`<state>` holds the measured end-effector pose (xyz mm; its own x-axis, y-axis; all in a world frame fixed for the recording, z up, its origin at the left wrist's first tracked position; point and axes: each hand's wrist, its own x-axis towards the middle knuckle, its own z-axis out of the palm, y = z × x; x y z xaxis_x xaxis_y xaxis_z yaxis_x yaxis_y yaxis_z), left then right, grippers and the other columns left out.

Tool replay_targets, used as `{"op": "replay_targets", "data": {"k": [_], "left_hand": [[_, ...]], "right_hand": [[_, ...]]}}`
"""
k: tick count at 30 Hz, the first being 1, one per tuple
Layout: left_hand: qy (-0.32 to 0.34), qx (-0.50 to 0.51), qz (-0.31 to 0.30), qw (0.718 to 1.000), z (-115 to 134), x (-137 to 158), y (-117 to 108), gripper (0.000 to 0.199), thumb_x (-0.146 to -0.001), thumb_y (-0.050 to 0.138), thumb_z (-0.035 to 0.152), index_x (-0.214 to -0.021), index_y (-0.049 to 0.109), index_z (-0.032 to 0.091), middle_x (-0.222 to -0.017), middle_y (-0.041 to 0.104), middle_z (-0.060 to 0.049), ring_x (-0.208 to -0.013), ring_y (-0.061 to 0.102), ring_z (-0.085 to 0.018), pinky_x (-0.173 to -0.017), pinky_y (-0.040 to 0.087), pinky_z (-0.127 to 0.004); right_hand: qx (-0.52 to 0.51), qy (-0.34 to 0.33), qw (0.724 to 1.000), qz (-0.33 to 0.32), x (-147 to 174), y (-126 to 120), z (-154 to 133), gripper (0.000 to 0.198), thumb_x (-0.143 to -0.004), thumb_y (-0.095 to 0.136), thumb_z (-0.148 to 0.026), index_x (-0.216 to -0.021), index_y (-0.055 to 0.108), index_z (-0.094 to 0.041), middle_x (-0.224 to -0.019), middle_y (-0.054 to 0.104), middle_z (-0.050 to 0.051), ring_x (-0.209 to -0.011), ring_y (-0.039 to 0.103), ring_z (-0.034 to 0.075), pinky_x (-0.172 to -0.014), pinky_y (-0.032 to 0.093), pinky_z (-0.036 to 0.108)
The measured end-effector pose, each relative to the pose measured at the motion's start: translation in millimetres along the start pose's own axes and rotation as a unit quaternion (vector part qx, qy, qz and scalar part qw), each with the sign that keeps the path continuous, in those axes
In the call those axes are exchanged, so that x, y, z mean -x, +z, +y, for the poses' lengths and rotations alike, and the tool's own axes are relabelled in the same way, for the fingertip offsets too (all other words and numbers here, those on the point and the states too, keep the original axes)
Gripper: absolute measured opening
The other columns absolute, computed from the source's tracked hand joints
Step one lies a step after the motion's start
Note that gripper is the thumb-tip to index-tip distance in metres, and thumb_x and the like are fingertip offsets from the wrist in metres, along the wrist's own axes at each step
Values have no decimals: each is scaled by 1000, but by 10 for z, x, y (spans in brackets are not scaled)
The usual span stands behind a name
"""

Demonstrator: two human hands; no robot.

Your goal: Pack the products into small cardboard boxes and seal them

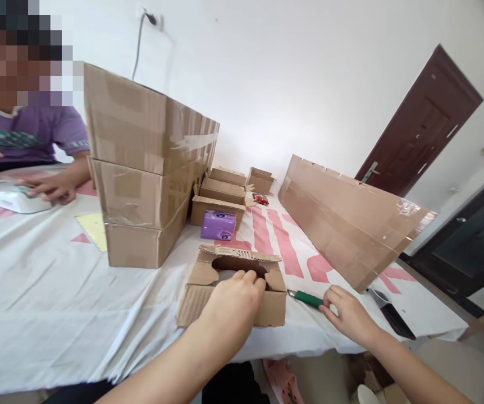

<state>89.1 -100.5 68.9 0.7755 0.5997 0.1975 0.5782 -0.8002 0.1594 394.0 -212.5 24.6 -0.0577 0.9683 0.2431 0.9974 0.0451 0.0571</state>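
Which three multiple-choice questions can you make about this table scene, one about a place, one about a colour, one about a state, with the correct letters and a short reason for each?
1. Where does the purple box stand?
A. On the tall stack of cartons
B. On the table, behind the small open carton
C. On the floor

2. What colour is the handle of the tool under the right hand?
A. Green
B. Yellow
C. Black

3. In what state is the small carton at the left hand?
A. Taped shut
C. Crushed flat
B. Open on top, flaps loose

Answers:
1 B: the purple box sits on the cloth between the small carton and the row of cartons behind.
2 A: the green-handled tool lies by the right fingers.
3 B: the top shows a dark opening, with the left fingers at its edge.
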Motion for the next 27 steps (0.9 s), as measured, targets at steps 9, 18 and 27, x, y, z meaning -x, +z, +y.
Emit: {"op": "replay_targets", "data": {"k": [9, 18, 27], "left_hand": [[22, -14, 87, 996, -197, -110, 71, 26, -79, 69, 30, -100, 72, 15, -139, 53, -17, -132, 43, -37, -107, 34, -52], [-5, 15, 4, 1000, -243, -138, 203, 33, -89, 56, 30, -111, 70, 11, -141, 51, -21, -134, 44, -36, -108, 35, -55], [-3, -5, -4, 1000, -236, -133, 196, 33, -91, 55, 34, -113, 70, 15, -142, 51, -18, -135, 44, -35, -108, 35, -53]], "right_hand": [[-112, -169, 971, 127, -843, -292, -746, 28, -94, 46, -22, -120, 55, -21, -121, 60, 12, -113, 54, 27, -96, 45, 46], [-178, -84, 980, 28, -1173, -177, -739, 17, -83, 56, -9, -95, 60, -21, -90, 65, 4, -91, 59, 20, -83, 48, 36], [-117, -53, 992, -22, -1302, -77, -896, 22, -75, 66, -4, -88, 63, -21, -86, 61, 3, -90, 57, 20, -79, 48, 34]]}}
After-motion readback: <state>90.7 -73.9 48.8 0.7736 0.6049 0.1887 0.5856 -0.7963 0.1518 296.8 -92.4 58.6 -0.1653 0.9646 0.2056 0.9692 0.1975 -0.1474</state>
